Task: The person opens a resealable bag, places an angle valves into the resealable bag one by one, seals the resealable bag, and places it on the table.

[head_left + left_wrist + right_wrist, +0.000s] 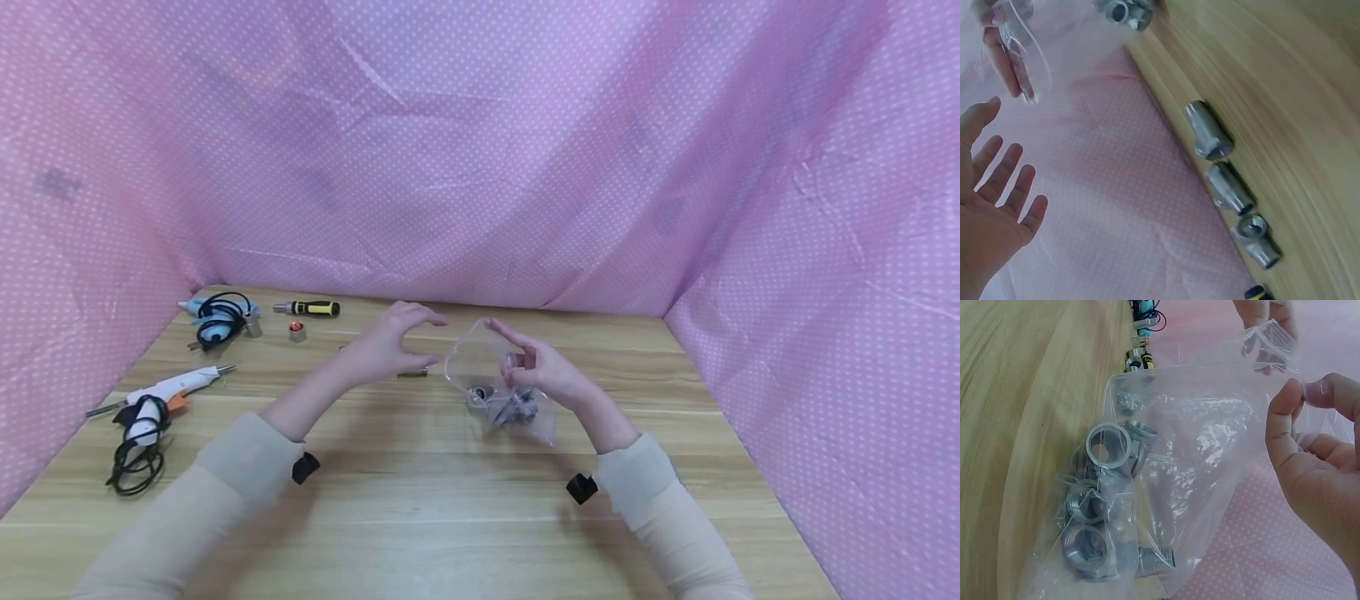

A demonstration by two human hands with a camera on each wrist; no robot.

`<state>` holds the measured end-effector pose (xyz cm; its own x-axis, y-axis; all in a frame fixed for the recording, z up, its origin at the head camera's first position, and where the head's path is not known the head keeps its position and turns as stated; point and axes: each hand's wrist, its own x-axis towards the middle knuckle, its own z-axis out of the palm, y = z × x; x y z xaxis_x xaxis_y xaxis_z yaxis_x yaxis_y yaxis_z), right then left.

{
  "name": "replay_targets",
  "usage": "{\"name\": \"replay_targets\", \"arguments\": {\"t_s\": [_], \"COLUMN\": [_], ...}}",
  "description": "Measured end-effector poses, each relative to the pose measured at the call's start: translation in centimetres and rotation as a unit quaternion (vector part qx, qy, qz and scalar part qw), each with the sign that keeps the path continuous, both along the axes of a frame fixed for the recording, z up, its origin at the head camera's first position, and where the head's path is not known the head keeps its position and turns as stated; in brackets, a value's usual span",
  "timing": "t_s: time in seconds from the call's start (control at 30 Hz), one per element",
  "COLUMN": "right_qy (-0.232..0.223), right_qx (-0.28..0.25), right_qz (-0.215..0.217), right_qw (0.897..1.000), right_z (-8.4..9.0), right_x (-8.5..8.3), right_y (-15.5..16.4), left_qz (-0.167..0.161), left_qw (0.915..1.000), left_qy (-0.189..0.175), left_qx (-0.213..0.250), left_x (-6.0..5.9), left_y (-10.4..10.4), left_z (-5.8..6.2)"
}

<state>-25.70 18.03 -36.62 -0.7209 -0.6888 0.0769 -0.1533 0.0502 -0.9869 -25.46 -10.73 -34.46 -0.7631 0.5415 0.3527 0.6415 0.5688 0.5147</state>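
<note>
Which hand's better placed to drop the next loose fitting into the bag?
Left. The left hand is open and free, nearer the loose fittings; the right hand already pinches the bag.

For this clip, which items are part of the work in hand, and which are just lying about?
In hand:
clear plastic bag, pinched by the right hand
metal pipe fittings inside the bag
left hand, open beside the bag

Lying about:
white glue gun
blue glue gun
yellow-black screwdriver
loose fittings on the table

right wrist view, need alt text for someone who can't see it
A right hand pinches the top edge of a clear plastic bag holding several threaded metal pipe fittings, above a wooden table.
</note>
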Motion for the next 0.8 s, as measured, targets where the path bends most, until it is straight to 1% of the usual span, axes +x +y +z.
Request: {"name": "replay_targets", "arguments": {"t_s": [0.07,0.17,0.3,0.4,0.53,0.67,0.8], "right_qy": [-0.002,-0.003,-0.006,-0.006,-0.003,-0.001,-0.001], "right_qx": [-0.001,-0.002,0.002,0.003,0.002,0.001,0.001], "right_qz": [0.000,-0.003,-0.009,-0.013,-0.010,-0.007,-0.006], "right_qw": [1.000,1.000,1.000,1.000,1.000,1.000,1.000], "right_z": [0.0,0.1,0.2,0.2,0.2,0.1,0.0], "right_x": [0.1,0.1,0.2,0.2,0.1,0.1,0.0], "right_y": [0.1,0.1,0.1,0.1,0.2,0.2,0.2], "left_qz": [0.006,0.021,0.038,0.042,0.047,0.044,0.035], "left_qw": [0.9999,0.9988,0.9976,0.9975,0.9960,0.9948,0.9935], "left_qy": [0.005,0.017,0.012,-0.001,-0.022,-0.044,-0.073], "left_qx": [-0.015,-0.042,-0.056,-0.057,-0.073,-0.081,-0.080], "left_x": [-0.4,-1.1,-2.2,-2.9,-3.9,-4.9,-5.5], "left_y": [-0.6,-1.6,-2.7,-3.3,-3.9,-4.2,-4.3], "left_z": [-0.5,-1.5,-3.0,-4.1,-5.8,-7.4,-8.2]}}
